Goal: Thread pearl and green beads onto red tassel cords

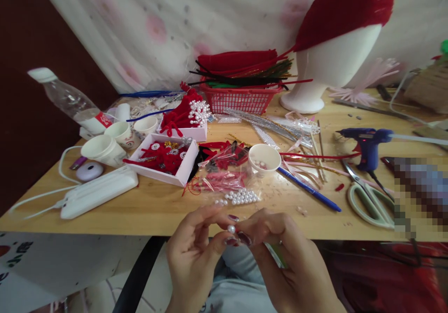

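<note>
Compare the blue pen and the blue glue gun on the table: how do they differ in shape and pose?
The blue pen is thin and straight; the blue glue gun is bulky, with a handle below its barrel. The pen lies flat, slanting across the table; the glue gun stands upright, nozzle pointing left. A cord leaves the glue gun; the pen has none. Both are blue and lie right of the hands.

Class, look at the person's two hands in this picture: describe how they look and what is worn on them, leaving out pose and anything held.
Both hands are bare, with no gloves and no sleeves in view. The left hand and right hand have fingers with nails painted a glossy dark red. No bracelet or watch shows. A thin band may sit on one right finger, but it is too small to tell.
</note>
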`<state>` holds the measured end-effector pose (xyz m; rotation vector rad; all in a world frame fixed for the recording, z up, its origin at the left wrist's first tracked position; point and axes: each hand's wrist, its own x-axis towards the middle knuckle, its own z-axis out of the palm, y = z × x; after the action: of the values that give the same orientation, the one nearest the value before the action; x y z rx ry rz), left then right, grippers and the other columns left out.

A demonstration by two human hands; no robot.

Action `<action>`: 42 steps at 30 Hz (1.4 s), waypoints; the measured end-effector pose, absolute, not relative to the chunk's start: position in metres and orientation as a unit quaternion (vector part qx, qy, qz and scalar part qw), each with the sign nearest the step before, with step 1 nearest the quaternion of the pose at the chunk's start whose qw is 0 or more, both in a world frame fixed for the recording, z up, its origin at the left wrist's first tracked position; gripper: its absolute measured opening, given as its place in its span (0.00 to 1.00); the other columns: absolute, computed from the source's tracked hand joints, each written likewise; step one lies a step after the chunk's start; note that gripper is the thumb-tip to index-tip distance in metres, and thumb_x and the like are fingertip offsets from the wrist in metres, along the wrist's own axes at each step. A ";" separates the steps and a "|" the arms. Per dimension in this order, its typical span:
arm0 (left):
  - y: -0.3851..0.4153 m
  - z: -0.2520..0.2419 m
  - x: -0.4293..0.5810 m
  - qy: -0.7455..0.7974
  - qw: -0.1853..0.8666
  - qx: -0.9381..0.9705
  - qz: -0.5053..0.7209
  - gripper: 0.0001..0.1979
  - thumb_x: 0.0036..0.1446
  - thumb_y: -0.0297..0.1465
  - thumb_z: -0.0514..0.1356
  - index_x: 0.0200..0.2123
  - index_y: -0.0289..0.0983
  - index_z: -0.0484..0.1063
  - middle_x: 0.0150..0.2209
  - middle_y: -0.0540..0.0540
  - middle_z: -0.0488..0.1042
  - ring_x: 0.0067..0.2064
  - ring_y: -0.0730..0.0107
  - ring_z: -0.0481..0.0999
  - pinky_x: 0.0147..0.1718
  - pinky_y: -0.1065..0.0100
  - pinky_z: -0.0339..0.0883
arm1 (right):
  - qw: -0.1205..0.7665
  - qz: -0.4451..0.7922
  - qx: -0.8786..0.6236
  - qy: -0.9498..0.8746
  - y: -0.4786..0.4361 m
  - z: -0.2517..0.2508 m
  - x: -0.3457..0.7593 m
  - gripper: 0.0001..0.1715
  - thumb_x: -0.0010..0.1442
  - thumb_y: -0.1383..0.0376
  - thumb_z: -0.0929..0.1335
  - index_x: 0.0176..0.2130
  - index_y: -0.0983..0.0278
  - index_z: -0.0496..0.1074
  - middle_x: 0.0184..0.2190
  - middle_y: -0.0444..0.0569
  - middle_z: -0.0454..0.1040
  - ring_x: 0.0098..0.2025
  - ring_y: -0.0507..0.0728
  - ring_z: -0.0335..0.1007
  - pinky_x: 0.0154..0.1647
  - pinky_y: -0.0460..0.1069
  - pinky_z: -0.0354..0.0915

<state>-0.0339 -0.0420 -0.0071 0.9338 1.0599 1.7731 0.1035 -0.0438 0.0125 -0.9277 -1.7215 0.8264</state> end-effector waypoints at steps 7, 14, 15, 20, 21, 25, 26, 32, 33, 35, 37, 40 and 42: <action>-0.040 -0.011 -0.045 0.398 0.431 0.428 0.687 0.13 0.54 0.34 0.75 0.44 0.50 0.84 0.33 0.55 0.86 0.34 0.75 0.86 0.37 0.80 0.78 | 0.470 0.317 -0.395 -0.723 -0.046 0.014 0.103 0.14 0.68 0.78 0.61 0.41 0.59 0.59 0.37 0.41 0.73 0.37 0.49 0.73 0.39 0.41 0.68; -0.045 -0.007 -0.035 0.426 0.434 0.380 0.698 0.13 0.52 0.35 0.76 0.42 0.50 0.84 0.31 0.56 0.85 0.34 0.76 0.84 0.40 0.78 0.78 | 0.456 0.320 -0.407 -0.724 -0.048 0.012 0.107 0.14 0.67 0.78 0.61 0.41 0.58 0.59 0.35 0.41 0.71 0.35 0.52 0.71 0.38 0.45 0.68; -0.045 -0.006 -0.035 0.424 0.434 0.380 0.699 0.13 0.52 0.35 0.76 0.42 0.50 0.84 0.31 0.56 0.85 0.33 0.76 0.84 0.40 0.78 0.78 | 0.456 0.318 -0.409 -0.724 -0.049 0.012 0.108 0.14 0.67 0.78 0.61 0.40 0.58 0.59 0.35 0.41 0.71 0.34 0.52 0.71 0.37 0.45 0.68; -0.037 -0.005 -0.045 0.384 0.435 0.469 0.666 0.06 0.54 0.31 0.75 0.36 0.45 0.86 0.32 0.52 0.85 0.34 0.74 0.83 0.36 0.79 0.77 | 0.452 0.326 -0.394 -0.731 -0.047 0.013 0.109 0.14 0.67 0.79 0.60 0.40 0.58 0.58 0.35 0.41 0.70 0.34 0.51 0.69 0.36 0.44 0.66; -0.035 -0.005 -0.048 0.375 0.436 0.486 0.658 0.05 0.54 0.29 0.75 0.34 0.45 0.86 0.32 0.52 0.86 0.35 0.73 0.84 0.36 0.79 0.77 | 0.453 0.328 -0.388 -0.732 -0.047 0.013 0.109 0.15 0.67 0.79 0.59 0.40 0.58 0.58 0.35 0.41 0.69 0.35 0.51 0.69 0.36 0.44 0.66; -0.030 -0.005 -0.057 0.348 0.469 0.502 0.637 0.09 0.54 0.24 0.74 0.33 0.46 0.85 0.33 0.53 0.86 0.36 0.73 0.84 0.38 0.76 0.78 | 0.454 0.328 -0.386 -0.733 -0.046 0.013 0.109 0.14 0.67 0.79 0.59 0.40 0.59 0.57 0.35 0.42 0.69 0.34 0.52 0.68 0.35 0.44 0.66; -0.030 -0.005 -0.058 0.345 0.479 0.498 0.635 0.09 0.53 0.24 0.75 0.33 0.46 0.85 0.33 0.53 0.87 0.36 0.72 0.85 0.38 0.76 0.78 | 0.453 0.326 -0.386 -0.735 -0.046 0.013 0.110 0.14 0.67 0.79 0.59 0.40 0.59 0.58 0.34 0.42 0.69 0.34 0.51 0.68 0.35 0.44 0.66; -0.033 0.001 -0.050 0.402 0.487 0.428 0.646 0.08 0.45 0.32 0.79 0.24 0.43 0.84 0.27 0.49 0.85 0.31 0.66 0.83 0.35 0.70 0.77 | 0.464 0.308 -0.383 -0.737 -0.044 0.011 0.110 0.14 0.67 0.78 0.59 0.39 0.59 0.57 0.33 0.42 0.69 0.32 0.51 0.69 0.33 0.43 0.66; -0.034 0.002 -0.049 0.407 0.488 0.426 0.644 0.09 0.45 0.32 0.80 0.24 0.43 0.83 0.27 0.50 0.84 0.31 0.66 0.83 0.35 0.70 0.77 | 0.465 0.307 -0.385 -0.736 -0.044 0.010 0.110 0.14 0.67 0.78 0.59 0.39 0.59 0.57 0.33 0.42 0.69 0.32 0.51 0.69 0.33 0.43 0.66; -0.033 0.005 -0.045 0.413 0.488 0.421 0.643 0.09 0.44 0.33 0.80 0.23 0.43 0.83 0.27 0.50 0.84 0.31 0.67 0.83 0.35 0.71 0.77 | 0.470 0.306 -0.383 -0.734 -0.043 0.011 0.112 0.14 0.67 0.78 0.59 0.39 0.59 0.57 0.33 0.42 0.69 0.32 0.51 0.68 0.33 0.43 0.66; -0.030 0.011 -0.042 0.419 0.486 0.421 0.641 0.08 0.45 0.33 0.79 0.25 0.43 0.84 0.27 0.49 0.84 0.32 0.67 0.83 0.35 0.71 0.78 | 0.486 0.308 -0.371 -0.729 -0.041 0.017 0.116 0.14 0.68 0.78 0.60 0.39 0.59 0.57 0.33 0.43 0.69 0.32 0.52 0.69 0.33 0.44 0.67; -0.017 0.033 -0.035 0.401 0.457 0.487 0.627 0.06 0.50 0.30 0.77 0.33 0.45 0.87 0.31 0.49 0.86 0.35 0.66 0.85 0.38 0.71 0.79 | 0.508 0.291 -0.358 -0.727 -0.032 0.039 0.126 0.14 0.67 0.79 0.60 0.39 0.59 0.58 0.33 0.43 0.70 0.33 0.53 0.70 0.34 0.45 0.66; -0.004 0.053 -0.030 0.363 0.417 0.553 0.623 0.10 0.53 0.26 0.74 0.36 0.48 0.87 0.34 0.51 0.87 0.38 0.68 0.85 0.39 0.73 0.79 | 0.513 0.255 -0.364 -0.734 -0.024 0.059 0.136 0.14 0.67 0.78 0.61 0.38 0.59 0.59 0.33 0.42 0.71 0.34 0.52 0.70 0.34 0.45 0.65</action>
<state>-0.0298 -0.0040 0.0534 1.3883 0.9103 1.5644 0.1360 -0.0236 0.0592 -0.8761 -1.7662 0.6142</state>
